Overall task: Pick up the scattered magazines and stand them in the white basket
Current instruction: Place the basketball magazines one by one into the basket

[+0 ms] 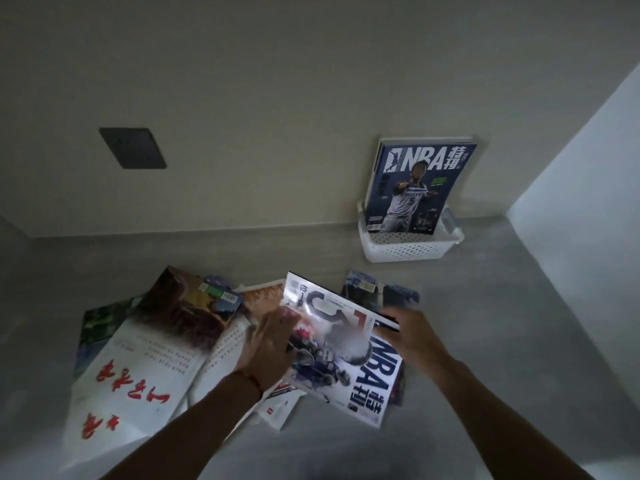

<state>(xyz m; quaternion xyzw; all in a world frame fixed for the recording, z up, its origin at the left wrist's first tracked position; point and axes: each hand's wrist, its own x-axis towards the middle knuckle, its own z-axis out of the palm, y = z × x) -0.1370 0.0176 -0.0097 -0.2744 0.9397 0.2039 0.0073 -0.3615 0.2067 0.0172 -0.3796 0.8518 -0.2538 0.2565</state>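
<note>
A white perforated basket [408, 251] stands against the wall at the back right. A blue NBA magazine [415, 188] stands upright in it, leaning on the wall. Several magazines lie scattered on the grey counter in front of me. A glossy white NBA magazine [346, 355] is tilted up off the pile. My left hand [270, 341] grips its left edge and my right hand [408, 330] holds its right edge. A large white magazine with red characters [138, 372] lies to the left, and a dark magazine [377, 292] lies partly hidden behind the lifted one.
A dark square wall plate [133, 148] is set in the wall at the left. The grey counter [502, 306] runs into a corner at the right, where a pale side wall [588, 168] rises. A small white booklet [277, 410] peeks from under the pile.
</note>
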